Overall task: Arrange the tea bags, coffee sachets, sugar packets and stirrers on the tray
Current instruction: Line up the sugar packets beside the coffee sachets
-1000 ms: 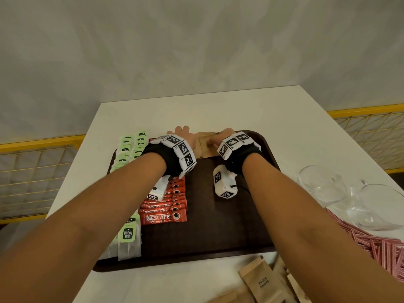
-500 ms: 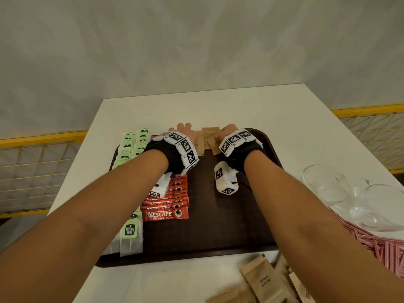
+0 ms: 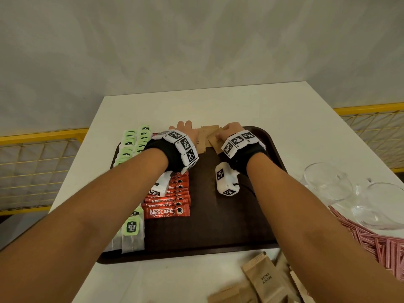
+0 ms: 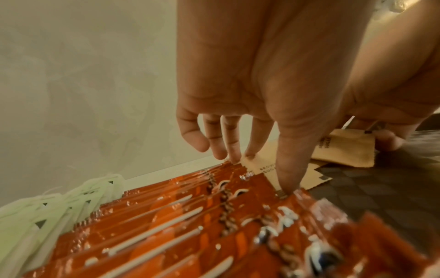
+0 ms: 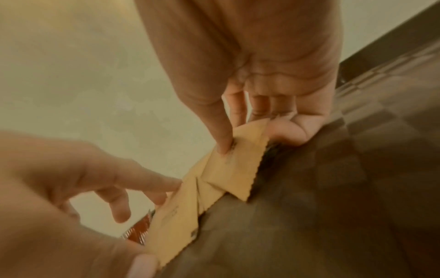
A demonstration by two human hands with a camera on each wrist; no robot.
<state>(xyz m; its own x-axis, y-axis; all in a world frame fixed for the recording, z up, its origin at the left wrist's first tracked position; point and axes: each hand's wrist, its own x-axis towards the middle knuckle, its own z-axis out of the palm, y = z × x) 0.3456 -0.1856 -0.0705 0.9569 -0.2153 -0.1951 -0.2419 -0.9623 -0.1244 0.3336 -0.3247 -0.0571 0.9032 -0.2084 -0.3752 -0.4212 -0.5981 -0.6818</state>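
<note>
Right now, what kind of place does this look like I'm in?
Probably a refreshment or hospitality prep station, though that is a guess. A brown tray on a white table holds rows of tea bags and Nescafe sachets, with glass cups alongside.

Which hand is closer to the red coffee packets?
Left. The left hand is right above the red coffee sachets, its thumb touching them. The right hand is farther right, pinching a brown paper sugar packet.
</note>
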